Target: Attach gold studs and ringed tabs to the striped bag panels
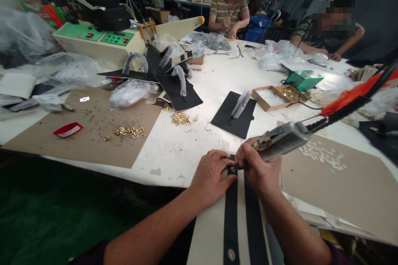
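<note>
In the head view, my right hand (259,169) is closed around a grey power screwdriver (282,143), whose tip end is hidden by my fingers. My left hand (213,176) grips a black strap (231,211) near its far end, thumb and fingers on either side of a small metal fitting (233,169). The strap lies along a beige panel (208,236) with a second dark stripe beside it. A round metal eyelet (231,254) sits in the strap near the bottom of the view.
Gold hardware (182,118) lies in piles on the white table (174,161). Beyond my hands are a black flap with a wrapped handle (234,114) and a cardboard box (270,105). A cream machine (102,39) stands back left. Two people (228,12) sit across the table.
</note>
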`<state>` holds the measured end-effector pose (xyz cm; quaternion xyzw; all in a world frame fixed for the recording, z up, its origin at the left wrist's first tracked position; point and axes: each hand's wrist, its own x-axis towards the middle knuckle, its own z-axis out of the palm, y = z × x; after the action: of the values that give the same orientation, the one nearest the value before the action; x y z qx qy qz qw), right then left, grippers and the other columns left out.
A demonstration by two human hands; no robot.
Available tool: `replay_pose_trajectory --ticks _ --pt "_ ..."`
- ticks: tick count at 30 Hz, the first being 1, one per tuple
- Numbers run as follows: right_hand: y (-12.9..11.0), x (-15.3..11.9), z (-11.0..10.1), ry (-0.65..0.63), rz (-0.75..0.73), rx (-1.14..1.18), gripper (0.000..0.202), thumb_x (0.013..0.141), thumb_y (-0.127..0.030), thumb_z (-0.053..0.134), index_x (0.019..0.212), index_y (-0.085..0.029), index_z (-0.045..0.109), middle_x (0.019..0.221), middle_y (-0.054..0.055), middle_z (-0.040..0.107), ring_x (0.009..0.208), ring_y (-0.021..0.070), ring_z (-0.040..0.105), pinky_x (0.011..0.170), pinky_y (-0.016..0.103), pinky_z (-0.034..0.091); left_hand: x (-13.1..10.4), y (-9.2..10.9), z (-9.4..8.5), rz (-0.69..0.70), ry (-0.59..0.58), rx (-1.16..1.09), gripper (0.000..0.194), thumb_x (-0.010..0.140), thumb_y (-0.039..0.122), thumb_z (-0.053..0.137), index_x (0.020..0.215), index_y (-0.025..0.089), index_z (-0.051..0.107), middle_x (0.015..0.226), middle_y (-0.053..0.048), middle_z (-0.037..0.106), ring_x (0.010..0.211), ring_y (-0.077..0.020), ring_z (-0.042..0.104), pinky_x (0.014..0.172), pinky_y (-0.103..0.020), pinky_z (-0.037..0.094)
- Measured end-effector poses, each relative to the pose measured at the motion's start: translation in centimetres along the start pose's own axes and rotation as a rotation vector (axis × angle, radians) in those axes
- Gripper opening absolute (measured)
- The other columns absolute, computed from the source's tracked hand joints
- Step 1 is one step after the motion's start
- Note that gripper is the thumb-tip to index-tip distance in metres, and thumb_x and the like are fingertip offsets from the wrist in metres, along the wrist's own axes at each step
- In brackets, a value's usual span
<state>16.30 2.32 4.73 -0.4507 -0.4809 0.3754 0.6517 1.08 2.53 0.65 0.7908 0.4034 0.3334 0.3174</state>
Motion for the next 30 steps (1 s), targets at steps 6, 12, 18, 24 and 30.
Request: replay_pose_trajectory --ticks 6,12,18,24,30 --pt "0.14 0.06 0.17 -0.057 -0.026 0.018 0.026 0.094 -0.032 0.075 0.077 -0.020 0.060 0.060 -0.003 0.058 0.049 0.0143 0.054 0.050 0.029 0.043 0.08 0.10 -0.14 0.005 -0.010 0.009 0.033 0.078 0.018 0.085 0.108 0.024 0.073 0.125 -0.006 0.067 0.124 -0.0273 0.057 0.106 -0.044 0.044" --pt "0.01 0.44 -0.08 -0.164 -0.018 -0.038 0.024 0.094 -0.028 0.072 0.077 -0.020 0.057 0.064 -0.002 0.058 0.055 0.0150 0.054 0.053 0.030 0.043 0.06 0.01 -0.09 0.013 -0.018 0.008 0.031 0.078 0.018 0.085 0.105 0.024 0.072 0.126 -0.005 0.067 0.123 -0.0275 0.057 0.104 -0.044 0.044" --pt "0.31 0.70 -0.49 -0.286 -0.019 -0.053 0.019 0.092 -0.024 0.069 0.080 -0.021 0.055 0.064 -0.003 0.054 0.055 0.0149 0.051 0.052 0.030 0.040 0.15 -0.23 0.12 0.025 -0.006 -0.014 0.023 0.087 0.027 0.079 0.108 0.025 0.070 0.125 -0.004 0.066 0.123 -0.0260 0.056 0.104 -0.044 0.043" --pt "0.36 0.55 -0.40 -0.365 -0.010 -0.012 0.020 0.091 -0.022 0.067 0.080 -0.023 0.050 0.066 -0.004 0.050 0.058 0.0144 0.049 0.055 0.030 0.039 0.09 -0.20 0.20 0.019 -0.017 -0.029 0.010 0.092 0.030 0.071 0.100 0.024 0.068 0.125 -0.004 0.066 0.123 -0.0264 0.056 0.103 -0.045 0.044" --pt "0.47 0.62 -0.11 -0.308 -0.007 -0.085 0.022 0.090 -0.026 0.067 0.077 -0.023 0.051 0.064 -0.003 0.050 0.057 0.0145 0.049 0.053 0.030 0.041 0.03 -0.44 0.23 0.033 -0.016 -0.012 0.015 0.092 0.029 0.071 0.107 0.025 0.068 0.127 -0.005 0.065 0.124 -0.0280 0.055 0.104 -0.047 0.044"
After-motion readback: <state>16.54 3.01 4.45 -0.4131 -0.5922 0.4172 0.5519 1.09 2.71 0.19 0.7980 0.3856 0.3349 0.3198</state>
